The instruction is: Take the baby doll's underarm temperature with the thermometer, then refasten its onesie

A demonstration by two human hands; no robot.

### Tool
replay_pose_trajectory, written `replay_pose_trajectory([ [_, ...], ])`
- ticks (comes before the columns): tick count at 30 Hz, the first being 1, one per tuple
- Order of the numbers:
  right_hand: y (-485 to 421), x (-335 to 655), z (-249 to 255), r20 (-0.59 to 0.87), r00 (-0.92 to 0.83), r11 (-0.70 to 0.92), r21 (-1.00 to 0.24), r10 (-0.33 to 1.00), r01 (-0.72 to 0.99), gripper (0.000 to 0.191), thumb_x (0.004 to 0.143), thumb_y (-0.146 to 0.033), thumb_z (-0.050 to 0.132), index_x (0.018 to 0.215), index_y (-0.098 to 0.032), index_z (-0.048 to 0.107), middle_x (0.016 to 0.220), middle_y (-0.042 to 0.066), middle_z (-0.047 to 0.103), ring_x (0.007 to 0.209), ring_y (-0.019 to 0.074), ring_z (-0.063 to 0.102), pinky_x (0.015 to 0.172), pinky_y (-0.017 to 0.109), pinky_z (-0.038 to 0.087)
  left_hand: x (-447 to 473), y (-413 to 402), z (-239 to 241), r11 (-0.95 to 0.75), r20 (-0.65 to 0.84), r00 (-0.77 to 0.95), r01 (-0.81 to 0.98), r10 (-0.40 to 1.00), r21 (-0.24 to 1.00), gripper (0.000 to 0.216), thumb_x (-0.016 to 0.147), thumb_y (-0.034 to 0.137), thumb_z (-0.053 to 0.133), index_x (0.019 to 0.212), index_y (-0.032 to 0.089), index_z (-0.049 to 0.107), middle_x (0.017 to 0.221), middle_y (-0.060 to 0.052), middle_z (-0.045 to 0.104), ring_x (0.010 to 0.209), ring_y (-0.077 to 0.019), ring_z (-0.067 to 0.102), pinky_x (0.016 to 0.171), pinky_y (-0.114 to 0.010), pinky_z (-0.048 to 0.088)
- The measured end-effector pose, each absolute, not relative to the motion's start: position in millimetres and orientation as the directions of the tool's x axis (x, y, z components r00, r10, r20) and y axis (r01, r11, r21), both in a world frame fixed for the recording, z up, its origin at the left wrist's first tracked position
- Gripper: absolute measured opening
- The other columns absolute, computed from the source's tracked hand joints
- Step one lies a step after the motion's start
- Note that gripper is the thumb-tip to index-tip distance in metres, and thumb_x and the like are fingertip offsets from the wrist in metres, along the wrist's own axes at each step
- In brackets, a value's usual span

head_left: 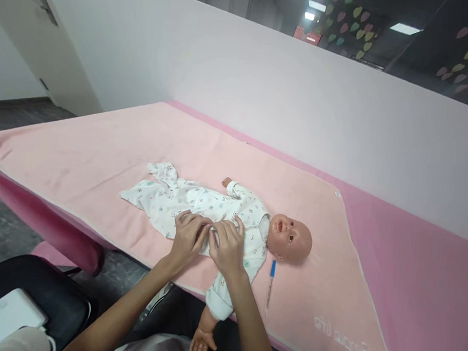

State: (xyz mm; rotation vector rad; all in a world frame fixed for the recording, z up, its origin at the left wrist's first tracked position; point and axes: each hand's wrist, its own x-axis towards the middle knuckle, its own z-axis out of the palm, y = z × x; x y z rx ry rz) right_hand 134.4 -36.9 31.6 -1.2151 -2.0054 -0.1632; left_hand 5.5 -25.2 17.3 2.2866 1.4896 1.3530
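Observation:
A baby doll (292, 239) lies on its back, its bald head to the right. It wears a white patterned romper (199, 197), whose legs spread to the left. My left hand (189, 234) and my right hand (227, 244) meet at the romper's near side, around the doll's waist. The fingers of both are bent and pinched on the fabric; exactly what lies between the fingertips is hidden. One doll arm (206, 327) hangs over the near table edge, beneath my right forearm. The other doll arm points away from me.
A pink blanket (94, 162) covers the table. A blue-capped clear tube (270, 286) lies near the doll's head. At the lower left, a black chair (34, 277) bears a white box-shaped device (14, 311). A white wall (267, 90) runs behind the table.

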Motion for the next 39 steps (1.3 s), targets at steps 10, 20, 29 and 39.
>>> replay_pose_trajectory([
  [10, -36.5, 134.5, 24.8, 0.711, -0.129, 0.531, -0.378, 0.692, 0.758, 0.012, 0.087, -0.018, 0.045, 0.091, -0.019, 0.057, 0.079, 0.001, 0.066, 0.079, 0.0132, 0.059, 0.102, 0.043, 0.030, 4.3, -28.9, 19.0, -0.545, 0.637, 0.143, 0.676, 0.758, 0.496, 0.014, 0.086, 0.020, 0.040, 0.081, 0.020, 0.053, 0.078, -0.001, 0.064, 0.080, -0.0161, 0.057, 0.097, -0.043, 0.026],
  [20, -49.6, 147.7, 23.6, 0.815, 0.054, 0.377, -0.325, 0.577, 0.867, 0.029, 0.086, -0.005, 0.036, 0.094, -0.018, 0.061, 0.098, 0.007, 0.065, 0.102, 0.0162, 0.056, 0.101, 0.045, 0.036, -4.8, -24.3, 19.8, -0.394, 0.640, -0.017, 0.775, 0.768, 0.493, 0.016, 0.087, 0.024, 0.042, 0.077, 0.019, 0.053, 0.085, -0.003, 0.063, 0.086, -0.0196, 0.054, 0.086, -0.040, 0.031],
  [29, -121.7, 194.3, 0.7, 0.795, 0.206, 0.074, -0.300, 0.571, 0.951, 0.023, 0.085, -0.008, 0.041, 0.101, -0.012, 0.058, 0.110, 0.014, 0.060, 0.111, 0.0225, 0.051, 0.096, 0.048, 0.040, 21.5, 8.6, 58.2, -0.611, 0.603, 0.273, 0.637, 0.749, 0.470, 0.019, 0.090, 0.029, 0.039, 0.086, 0.020, 0.055, 0.085, -0.003, 0.061, 0.082, -0.0170, 0.054, 0.078, -0.032, 0.038],
  [39, -170.0, 222.3, -25.0, 0.674, 0.258, -0.129, -0.236, 0.692, 0.963, 0.025, 0.088, -0.036, 0.048, 0.093, -0.016, 0.060, 0.092, 0.009, 0.066, 0.090, 0.0218, 0.057, 0.092, 0.044, 0.037, 63.6, 30.6, 65.7, -0.648, 0.381, 0.528, 0.675, 0.759, 0.354, 0.031, 0.092, 0.036, 0.031, 0.087, 0.020, 0.057, 0.079, -0.002, 0.060, 0.070, -0.0149, 0.056, 0.060, -0.025, 0.038],
])
